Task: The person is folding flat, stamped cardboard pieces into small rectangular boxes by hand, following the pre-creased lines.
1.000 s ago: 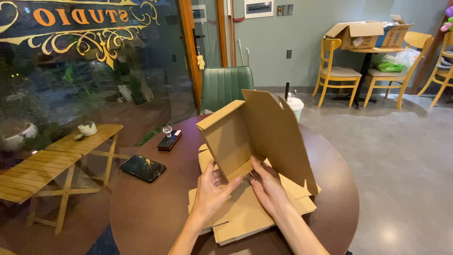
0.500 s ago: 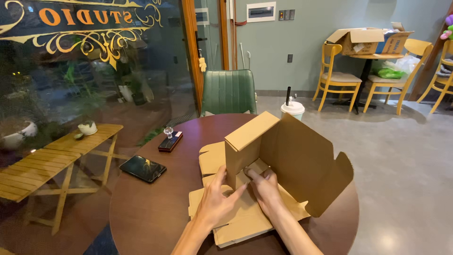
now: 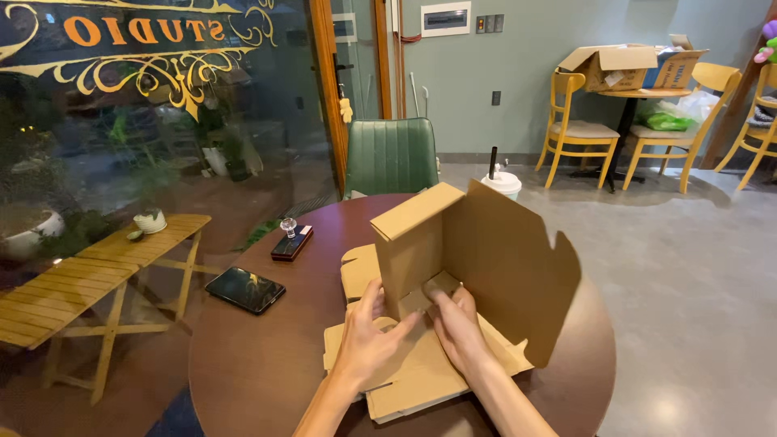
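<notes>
Cardboard box (image 3: 477, 259) is standing half-folded on the round table (image 3: 267, 364), sitting on a stack of flat blanks (image 3: 421, 380). Two walls are up; the front is lying flat, the lid flap is rising open, and nothing is inside. Left hand (image 3: 368, 344) is pressing open-fingered against the box's near wall. Right hand (image 3: 457, 328) is pushing a flap down inside the box, fingers spread, gripping nothing. Left of the box, a dark phone (image 3: 244, 289) is lying flat; behind the box, a lidded cup (image 3: 502, 183).
</notes>
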